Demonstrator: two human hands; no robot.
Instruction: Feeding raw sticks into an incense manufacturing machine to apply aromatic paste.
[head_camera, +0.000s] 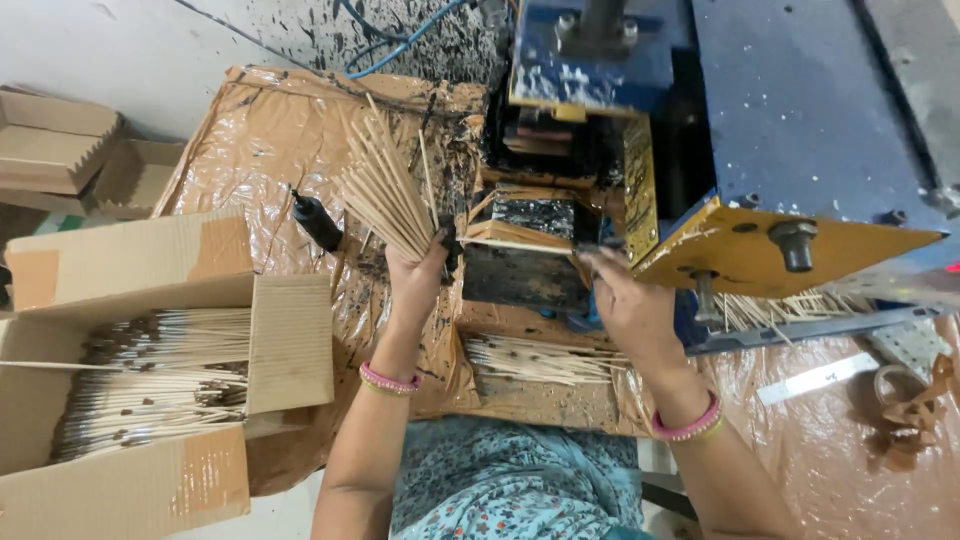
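A: Start close in. What lies nearest?

B: A flowered blue cloth lap at the bottom edge, and to the left an open corrugated cardboard box (290, 345), its flaps rough and ribbed, packed with thin dark-coated sticks (150, 385) lying flat.

A: And the hands?

B: The left hand (418, 275), pink bangles at the wrist, is closed round the dark-smeared base of a bundle of bare bamboo sticks (385, 190). They fan upward and leftward, pale, straight and splintery. The right hand (625, 295) reaches toward the machine's mouth (530, 235) with its fingers bunched at a single stick lying across it; the fingertips are too hidden to tell how tightly they pinch.

A: Between the arms?

B: A loose heap of raw sticks (540, 358) on crinkled, glossy brown plastic sheeting (270, 130).

A: Farther out?

B: A blue metal machine (800, 90), speckled with black paste, with a yellow plate (780, 250) carrying a bolt. A black nozzle-like piece (316, 222) rests on the sheeting just left of the bundle.
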